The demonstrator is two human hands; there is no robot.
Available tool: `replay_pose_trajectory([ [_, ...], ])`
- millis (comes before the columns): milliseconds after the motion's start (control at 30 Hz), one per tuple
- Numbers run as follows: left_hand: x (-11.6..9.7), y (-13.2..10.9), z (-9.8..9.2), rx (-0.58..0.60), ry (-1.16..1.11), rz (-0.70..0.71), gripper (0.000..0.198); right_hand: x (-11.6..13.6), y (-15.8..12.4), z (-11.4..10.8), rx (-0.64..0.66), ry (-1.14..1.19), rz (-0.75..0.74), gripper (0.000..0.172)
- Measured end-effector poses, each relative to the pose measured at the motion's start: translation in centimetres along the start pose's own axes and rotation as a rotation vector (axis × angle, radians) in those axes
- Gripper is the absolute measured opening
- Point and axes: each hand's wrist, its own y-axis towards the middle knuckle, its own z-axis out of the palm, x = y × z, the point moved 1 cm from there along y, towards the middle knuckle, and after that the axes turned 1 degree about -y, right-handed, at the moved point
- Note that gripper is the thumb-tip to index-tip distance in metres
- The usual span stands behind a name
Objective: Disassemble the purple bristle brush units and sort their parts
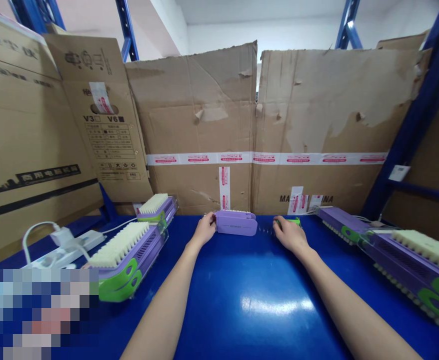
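Near the back edge of the blue table, my left hand (pixel 205 230) grips the left end of a purple case-like device (pixel 236 223) lying lengthwise. A strip of cream bristle or foam shows along its top edge. To its right, my right hand (pixel 290 234) is closed over a bright green part (pixel 296 221), mostly hidden under the fingers. Between the device and this hand runs what looks like a thin coiled cord (pixel 266 230).
Similar purple-and-green devices with cream pads stand left (pixel 120 250) and right (pixel 410 250). A white power strip (pixel 69 250) with a plugged-in adapter lies left. Cardboard sheets (pixel 200 130) wall off the back between blue posts. A pixelated patch covers the lower left.
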Motion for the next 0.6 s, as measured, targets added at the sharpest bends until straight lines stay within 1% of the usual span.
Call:
replay_pose_trajectory([
  [67, -0.1, 0.0, -0.2, -0.016, 0.004, -0.075, 0.017, 0.1, -0.1, 0.1, -0.029, 0.071, -0.093, 0.041],
  [133, -0.4, 0.0, -0.4, -0.047, 0.020, -0.135, 0.020, 0.6, -0.2, 0.5, -0.031, 0.122, -0.201, 0.047],
  [200, -0.8, -0.1, -0.5, -0.070, 0.020, -0.147, 0.027, 1.3, -0.4, 0.9, 0.002, 0.113, -0.289, 0.052],
  [267, -1.3, -0.3, -0.4, -0.047, 0.001, -0.131, 0.032, 1.8, -0.4, 1.1, 0.037, 0.057, -0.335, 0.049],
  [400, -1.7, -0.6, -0.2, 0.048, -0.005, -0.099, 0.034, 1.8, -0.3, 1.1, 0.042, -0.003, -0.322, 0.039],
  [500, -1.8, -0.6, -0.2, 0.050, -0.020, -0.090, 0.037, 1.1, -0.2, 0.9, -0.004, -0.002, -0.254, 0.040],
  [600, -2.3, -0.7, -0.1, 0.063, -0.026, -0.081, 0.042, 0.6, -0.1, 0.8, -0.086, -0.016, -0.177, 0.043],
])
